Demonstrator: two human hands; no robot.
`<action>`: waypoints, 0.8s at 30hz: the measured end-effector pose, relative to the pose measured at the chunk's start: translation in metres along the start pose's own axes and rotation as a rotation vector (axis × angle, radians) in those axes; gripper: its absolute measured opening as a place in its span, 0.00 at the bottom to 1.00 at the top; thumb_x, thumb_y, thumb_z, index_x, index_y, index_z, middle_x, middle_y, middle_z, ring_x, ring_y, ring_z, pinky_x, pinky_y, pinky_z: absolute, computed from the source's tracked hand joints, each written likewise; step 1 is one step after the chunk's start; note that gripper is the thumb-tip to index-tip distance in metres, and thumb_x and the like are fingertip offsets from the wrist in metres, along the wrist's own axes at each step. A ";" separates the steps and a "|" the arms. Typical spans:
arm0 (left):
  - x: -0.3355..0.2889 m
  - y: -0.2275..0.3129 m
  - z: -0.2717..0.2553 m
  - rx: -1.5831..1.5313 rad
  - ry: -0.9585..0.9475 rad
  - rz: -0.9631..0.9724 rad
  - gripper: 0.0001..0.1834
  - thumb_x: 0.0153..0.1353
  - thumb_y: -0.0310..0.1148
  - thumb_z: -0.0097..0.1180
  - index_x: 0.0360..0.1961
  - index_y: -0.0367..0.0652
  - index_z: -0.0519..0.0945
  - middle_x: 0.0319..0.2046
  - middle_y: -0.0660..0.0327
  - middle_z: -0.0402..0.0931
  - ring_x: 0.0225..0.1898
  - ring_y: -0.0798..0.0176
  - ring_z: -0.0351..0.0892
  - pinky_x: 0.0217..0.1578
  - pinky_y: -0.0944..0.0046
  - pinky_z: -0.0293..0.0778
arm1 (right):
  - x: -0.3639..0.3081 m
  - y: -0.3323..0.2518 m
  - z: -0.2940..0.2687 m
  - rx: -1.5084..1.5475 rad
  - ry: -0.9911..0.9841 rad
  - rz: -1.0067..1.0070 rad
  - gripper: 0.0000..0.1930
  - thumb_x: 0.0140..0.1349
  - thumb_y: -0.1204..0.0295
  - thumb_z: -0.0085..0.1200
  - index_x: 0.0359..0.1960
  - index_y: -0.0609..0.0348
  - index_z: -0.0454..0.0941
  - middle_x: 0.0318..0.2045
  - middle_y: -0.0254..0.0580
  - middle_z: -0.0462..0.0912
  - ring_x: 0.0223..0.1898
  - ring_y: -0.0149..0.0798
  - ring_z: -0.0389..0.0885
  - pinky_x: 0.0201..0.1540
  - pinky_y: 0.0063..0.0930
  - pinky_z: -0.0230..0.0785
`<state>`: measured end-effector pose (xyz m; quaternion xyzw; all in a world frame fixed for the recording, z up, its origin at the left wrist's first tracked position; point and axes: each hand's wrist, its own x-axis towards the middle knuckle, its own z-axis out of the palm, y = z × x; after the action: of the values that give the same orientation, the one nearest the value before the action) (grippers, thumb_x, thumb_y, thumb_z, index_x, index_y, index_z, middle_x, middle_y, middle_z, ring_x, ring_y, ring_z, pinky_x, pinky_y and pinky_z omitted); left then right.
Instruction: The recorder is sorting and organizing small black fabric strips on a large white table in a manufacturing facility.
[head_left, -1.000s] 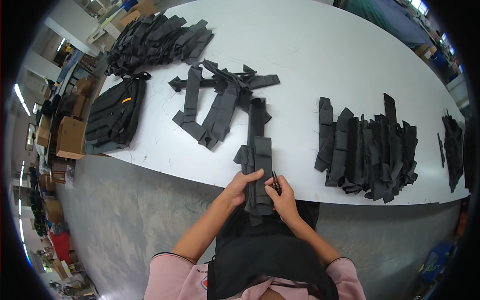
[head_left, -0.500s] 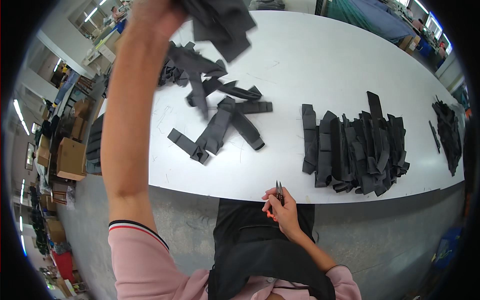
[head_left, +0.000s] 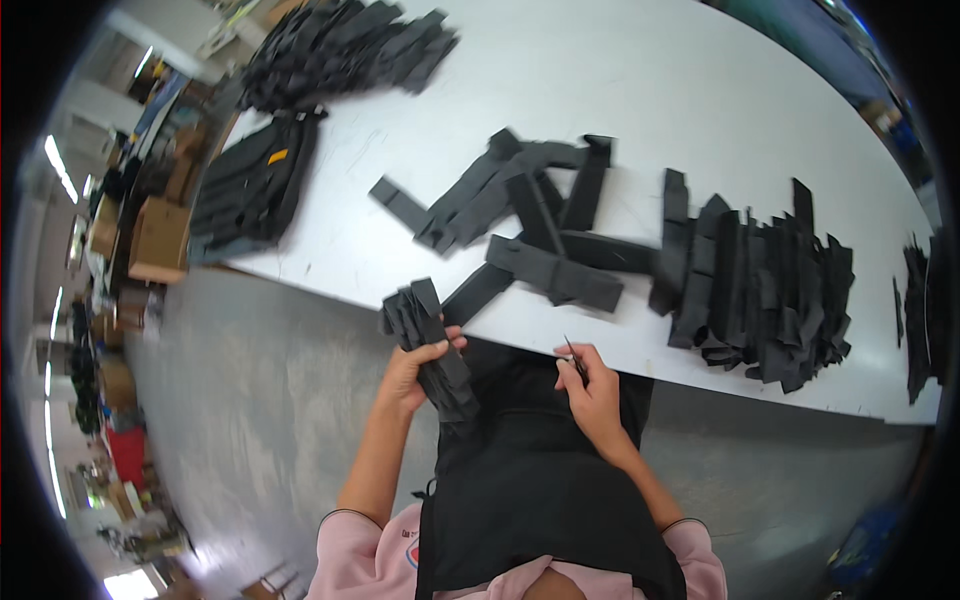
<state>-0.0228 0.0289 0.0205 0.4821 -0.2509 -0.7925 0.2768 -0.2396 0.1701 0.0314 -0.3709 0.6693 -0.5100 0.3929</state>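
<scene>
Left hand clamped around a limp, light bundle of black folded fabric strips at the white table's near edge, likely best gripped mid-length against fanning; right hand pinching small thin-bladed snips.

Left hand down from overhead, now at table edge with a fresh black fabric piece.

White worktop carrying black fabric strips: loose pile mid, packed row at rt, heap & black bag lying far left.
</scene>
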 end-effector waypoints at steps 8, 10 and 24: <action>-0.029 -0.017 -0.030 -0.089 0.156 0.086 0.24 0.51 0.26 0.55 0.51 0.28 0.69 0.45 0.49 0.75 0.46 0.54 0.77 0.44 0.55 0.78 | 0.041 0.000 0.063 -0.584 -0.153 -0.410 0.14 0.52 0.70 0.59 0.40 0.54 0.72 0.31 0.40 0.75 0.26 0.45 0.77 0.28 0.33 0.67; -0.030 -0.016 -0.038 -0.086 0.176 0.075 0.24 0.51 0.27 0.56 0.49 0.29 0.69 0.43 0.49 0.76 0.43 0.54 0.79 0.42 0.55 0.78 | 0.046 -0.005 0.079 -0.629 -0.213 -0.454 0.14 0.51 0.70 0.59 0.39 0.54 0.72 0.32 0.39 0.73 0.26 0.45 0.76 0.28 0.33 0.67; -0.051 -0.005 -0.027 -0.141 0.185 0.111 0.20 0.48 0.25 0.57 0.45 0.30 0.73 0.35 0.48 0.78 0.37 0.56 0.81 0.40 0.59 0.78 | 0.059 -0.006 0.130 -0.746 -0.338 -0.701 0.12 0.50 0.72 0.58 0.36 0.57 0.71 0.31 0.39 0.70 0.23 0.42 0.75 0.27 0.31 0.66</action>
<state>0.0201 0.0636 0.0385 0.5180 -0.1941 -0.7437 0.3755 -0.1463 0.0650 0.0066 -0.7633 0.5686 -0.2713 0.1431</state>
